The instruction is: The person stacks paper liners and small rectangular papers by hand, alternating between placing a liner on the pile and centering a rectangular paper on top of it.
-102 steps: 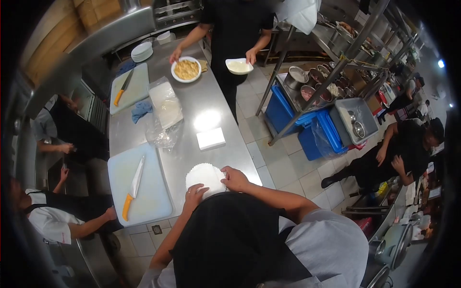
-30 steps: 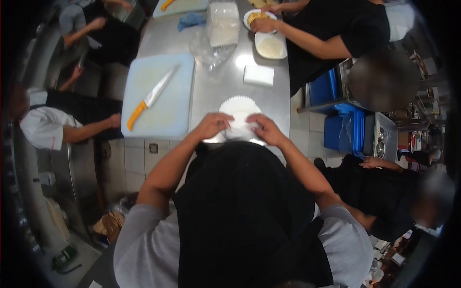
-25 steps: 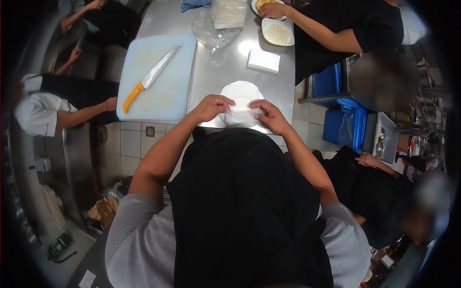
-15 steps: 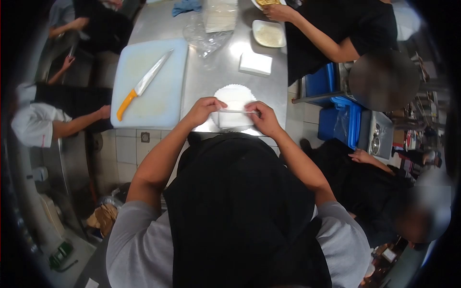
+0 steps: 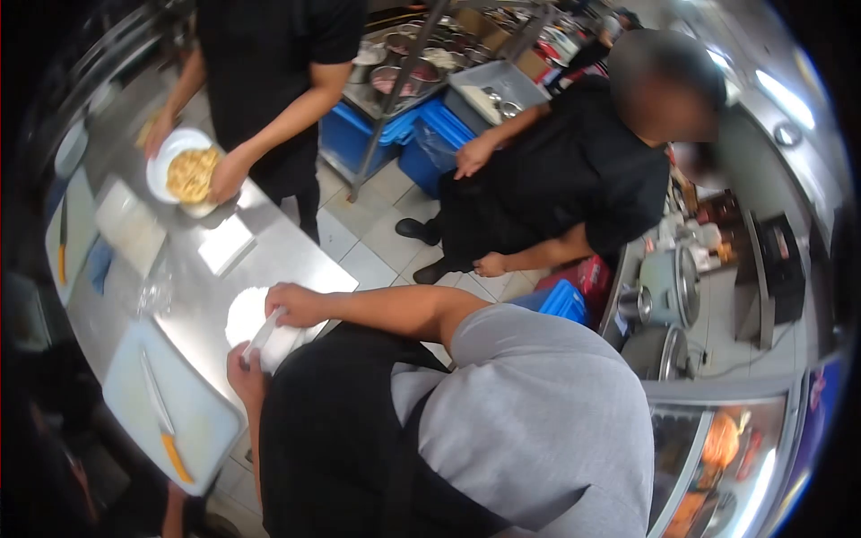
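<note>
My right hand [image 5: 298, 305] pinches the far end of a white folded sheet [image 5: 266, 330], which looks like paper or a thin wrapper. Its near end is between the closed fingers of my left hand [image 5: 247, 372]. Beneath and beside the sheet lies a round white paper doily [image 5: 244, 314] on the steel table. A stack of white squares [image 5: 226, 245] sits farther up the table. To the left, a knife with a yellow handle [image 5: 177, 457] rests on a white cutting board [image 5: 126, 394].
Across the table [image 5: 300, 269], a person in black handles a white bowl of yellow food [image 5: 193, 175]. Another person [image 5: 538, 179] stands to the right. A pale stack [image 5: 130, 224], a blue cloth [image 5: 100, 265] and clear plastic [image 5: 155, 294] lie at the left. Blue bins [image 5: 435, 148] stand beyond.
The view has swung to the right, showing more of the kitchen. Both hands still grip the white sheet. The person across the table now has both hands at the bowl.
</note>
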A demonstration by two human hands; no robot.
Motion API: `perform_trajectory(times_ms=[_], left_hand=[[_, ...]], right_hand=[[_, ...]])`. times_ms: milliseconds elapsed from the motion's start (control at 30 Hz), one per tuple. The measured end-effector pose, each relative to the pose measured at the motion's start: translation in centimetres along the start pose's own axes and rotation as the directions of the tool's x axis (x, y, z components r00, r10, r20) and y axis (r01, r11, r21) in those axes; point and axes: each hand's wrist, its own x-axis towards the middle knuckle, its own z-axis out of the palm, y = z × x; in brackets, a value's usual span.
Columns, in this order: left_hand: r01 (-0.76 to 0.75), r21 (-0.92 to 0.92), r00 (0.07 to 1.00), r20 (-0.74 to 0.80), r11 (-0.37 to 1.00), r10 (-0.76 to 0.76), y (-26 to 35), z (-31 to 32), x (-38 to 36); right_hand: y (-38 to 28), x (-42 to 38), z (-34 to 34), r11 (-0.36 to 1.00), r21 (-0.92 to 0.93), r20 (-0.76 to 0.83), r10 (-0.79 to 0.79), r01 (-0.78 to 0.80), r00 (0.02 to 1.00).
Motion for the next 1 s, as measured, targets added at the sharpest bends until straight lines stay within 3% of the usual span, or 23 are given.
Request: perform_trajectory(times_ms=[67,200,267,300,400,433,733,833,933,1000], left_hand=[[0.000,0.006,1.000,0.003,1.000,0.000,0.2,0.5,0.2],[0.126,-0.133,0.992,0.008,0.983,-0.126,-0.3,0.3,0.6],[0.163,-0.101,0.986,0.039,0.981,-0.160,-1.1,-0.1,1.0],[0.205,0.012,0.978,0.039,0.979,-0.206,-0.9,-0.3,1.1],[0.075,-0.090,0.996,0.049,0.993,-0.070,-0.8,0.1,0.6],[0.099,0.073,0.994,0.047,0.992,-0.102,-1.9,-0.1,1.0],[0.091,0.211,0.996,-0.021,0.973,-0.089,-2.3,0.3,1.4],[0.124,0.148,0.992,-0.026,0.981,-0.121,0.2,0.1,0.7],[0.147,0.070,0.989,-0.040,0.987,-0.144,2.8,0.6,0.7],[0.047,-0.051,0.986,-0.158,0.998,-0.055,2.9,1.3,0.7]], right_hand=[[0.8,0.1,0.4,0.996,-0.034,-0.039,-0.087,0.085,0.995],[1.3,0.4,0.5,0.999,-0.021,-0.052,-0.032,0.031,0.998],[0.9,0.7,0.4,0.998,-0.057,-0.022,0.031,-0.033,0.999],[0.9,0.6,0.3,0.998,-0.015,-0.012,0.059,-0.059,0.998],[1.0,0.5,0.4,0.995,0.044,-0.024,0.086,-0.085,0.996],[1.3,0.5,0.5,0.997,0.039,-0.036,0.069,-0.068,0.997],[1.6,0.8,0.3,0.999,0.032,-0.011,-0.012,0.013,1.000],[0.9,1.3,0.2,0.999,0.018,0.000,0.036,-0.036,0.999],[0.7,2.1,0.3,0.977,0.127,0.023,0.170,-0.172,0.985],[0.6,2.5,0.7,0.976,0.128,-0.010,0.177,-0.175,0.984]])
